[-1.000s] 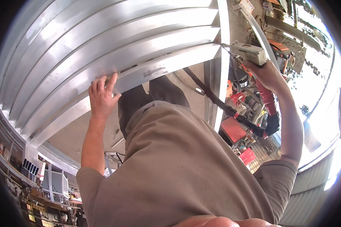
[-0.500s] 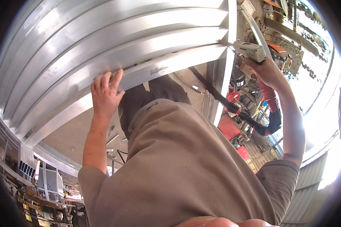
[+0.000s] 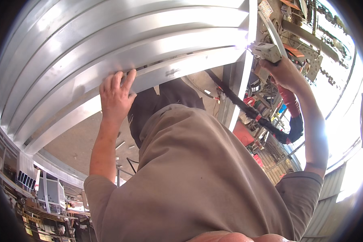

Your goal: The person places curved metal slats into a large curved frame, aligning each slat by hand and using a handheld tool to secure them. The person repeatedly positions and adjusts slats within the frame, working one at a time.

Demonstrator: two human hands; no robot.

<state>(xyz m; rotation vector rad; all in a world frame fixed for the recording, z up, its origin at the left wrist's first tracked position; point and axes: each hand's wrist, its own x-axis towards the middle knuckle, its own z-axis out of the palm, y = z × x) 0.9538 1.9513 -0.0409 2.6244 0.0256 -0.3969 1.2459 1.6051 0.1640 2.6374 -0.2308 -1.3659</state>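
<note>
My right hand point(image 3: 285, 73) is wrapped round a boxy pale welding gun point(image 3: 267, 52) on the right. The gun's tip meets the joint between the metal slats and an upright metal post point(image 3: 240, 90), and a bright white-violet glow shows there. My left hand point(image 3: 116, 99) lies on the nearest silvery slat point(image 3: 177, 71), its fingers stretched out over the edge and its thumb apart. It grips no tool. Glare washes out the slats' right ends. A red sleeve and a black hose point(image 3: 266, 126) hang below my right hand.
More parallel metal slats point(image 3: 121, 24) fill the upper left. A grey metal sheet edge point(image 3: 275, 34) curves beside the gun. Tools and clutter, including a red box point(image 3: 243, 134), lie at the right. Racks and a grey cabinet point(image 3: 50, 191) stand at the lower left.
The small orange spark at the gun's tip has become a bright white-violet glow. The whole view has shifted slightly. Both hands keep nearly the same places on the metalwork.
</note>
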